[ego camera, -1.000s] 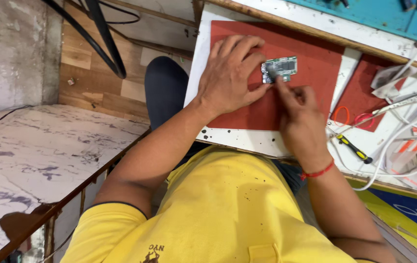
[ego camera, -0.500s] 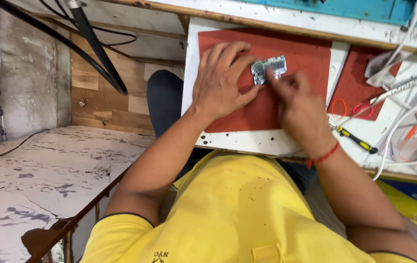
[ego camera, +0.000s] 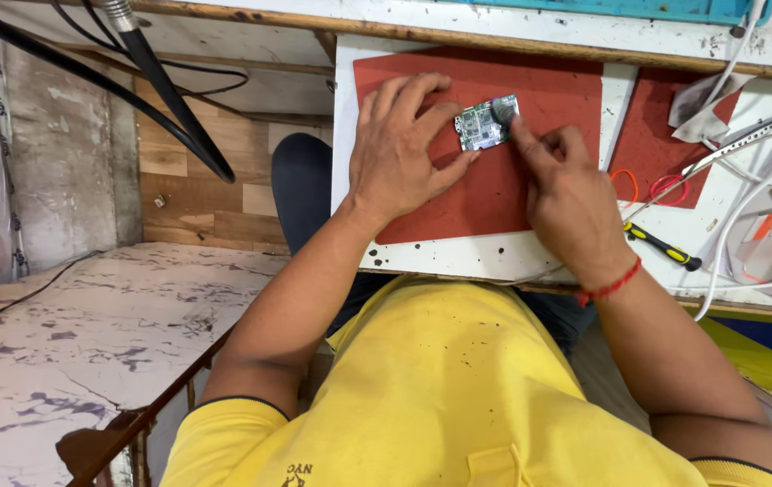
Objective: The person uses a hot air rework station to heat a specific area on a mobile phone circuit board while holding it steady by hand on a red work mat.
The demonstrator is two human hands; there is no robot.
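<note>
Both hands have crept a little further up the red mat (ego camera: 494, 194) since a moment ago, and the small circuit board (ego camera: 485, 124) has gone with them, now lying nearer the mat's far edge. From where I stand, the left hand (ego camera: 399, 153) lies flat on the mat, fingers spread, its fingertips and thumb touching the board's left side and pinning it down; its grip is apart, pressing rather than closing. The right hand (ego camera: 566, 194) is loosely curled, the forefinger stretched out so its tip rests on the board's right end. Whether something thin sits pinched in that grip I cannot tell.

The board is a small greenish rectangle with a silvery patch at its right end. Its long axis runs across the mat, left to right, tilted slightly so the right end points up and away from the person.

No containers show. The mat sits on a white worktop (ego camera: 494, 257). To the right lie a second red mat (ego camera: 661, 135), a yellow-and-black screwdriver (ego camera: 663, 245) near the right wrist, white cables (ego camera: 746, 207) and orange wire loops (ego camera: 625, 185). A red thread band (ego camera: 611, 284) circles the right wrist.
</note>
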